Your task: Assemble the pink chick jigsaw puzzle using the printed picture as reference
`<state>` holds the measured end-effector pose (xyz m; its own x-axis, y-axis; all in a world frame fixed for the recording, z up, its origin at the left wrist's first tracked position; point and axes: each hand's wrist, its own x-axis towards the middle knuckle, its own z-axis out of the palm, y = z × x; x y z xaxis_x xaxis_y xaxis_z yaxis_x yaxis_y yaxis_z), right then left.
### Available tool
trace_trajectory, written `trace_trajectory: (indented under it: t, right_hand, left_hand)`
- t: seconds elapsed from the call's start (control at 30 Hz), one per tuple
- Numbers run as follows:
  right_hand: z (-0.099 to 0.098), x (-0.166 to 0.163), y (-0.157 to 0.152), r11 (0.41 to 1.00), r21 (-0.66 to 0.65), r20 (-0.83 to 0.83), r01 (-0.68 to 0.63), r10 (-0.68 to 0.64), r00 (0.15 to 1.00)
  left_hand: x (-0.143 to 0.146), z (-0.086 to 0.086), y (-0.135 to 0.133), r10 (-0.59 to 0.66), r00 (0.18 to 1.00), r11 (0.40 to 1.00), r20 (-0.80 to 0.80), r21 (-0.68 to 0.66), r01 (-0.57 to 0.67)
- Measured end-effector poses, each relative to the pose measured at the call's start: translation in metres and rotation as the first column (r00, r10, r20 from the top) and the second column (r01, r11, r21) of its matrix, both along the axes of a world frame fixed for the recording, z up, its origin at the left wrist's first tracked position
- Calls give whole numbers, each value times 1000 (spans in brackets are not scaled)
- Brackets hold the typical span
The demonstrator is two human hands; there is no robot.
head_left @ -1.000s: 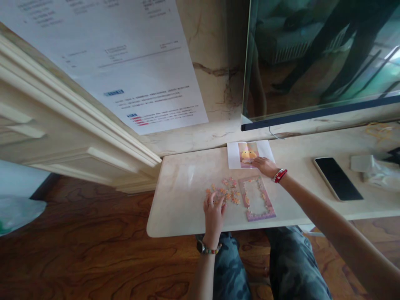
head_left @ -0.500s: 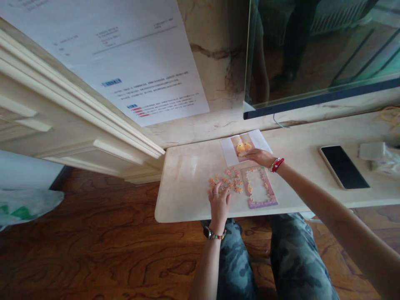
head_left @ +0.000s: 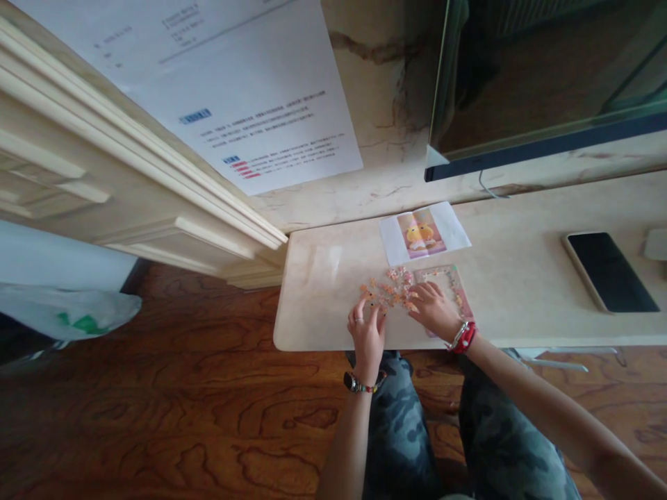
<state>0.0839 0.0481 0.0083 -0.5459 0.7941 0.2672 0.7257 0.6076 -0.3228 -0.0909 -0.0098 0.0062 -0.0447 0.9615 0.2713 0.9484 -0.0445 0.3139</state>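
My left hand (head_left: 367,339) rests at the near edge of a loose heap of small orange and pink jigsaw pieces (head_left: 386,289), its fingers bent and apart. My right hand (head_left: 435,310) lies over the jigsaw frame (head_left: 454,279), fingertips stretched left to the pieces. The frame is pinkish with a patterned border, and my right hand and wrist hide much of it. Behind them lies a white sheet (head_left: 453,228) with a printed picture (head_left: 421,235) of a yellow cartoon figure. I cannot make out a piece between the fingers of either hand.
A phone (head_left: 611,272) lies on the pale tabletop (head_left: 313,295) at the right, beside a white object (head_left: 655,244) cut by the view's edge. A dark screen (head_left: 542,90) and a printed notice (head_left: 271,90) are on the wall. A plastic bag (head_left: 78,309) is at the left.
My right hand has moved from the picture sheet back toward me, over the frame and beside the pieces. My left hand stays at the pieces. The view has shifted slightly.
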Motion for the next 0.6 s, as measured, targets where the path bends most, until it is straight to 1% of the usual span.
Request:
trace_trajectory:
  t: [0.13, 0.27, 0.37, 0.5, 0.6]
  right_hand:
    - [-9, -8, -17, 996, -36, -43, 85, -86, 995]
    - [-10, -11, -29, 994, -55, -97, 91, -96, 991]
    - [-11, -11, -36, 994, -55, -101, 93, -98, 990]
    - [-14, -8, -34, 992, -49, -94, 116, -120, 988]
    - [-12, -5, -28, 981, -46, -64, 188, -190, 980]
  left_hand:
    - [1, 1, -7, 36, 999, 999, 2, -14, -36]
    - [3, 1, -11, 50, 999, 999, 12, -5, -50]
    - [5, 1, -13, 63, 998, 998, 8, -8, -63]
    - [7, -1, -15, -6, 1000, 999, -4, -35, 6]
    - [5, -3, -20, -40, 999, 998, -1, -40, 40]
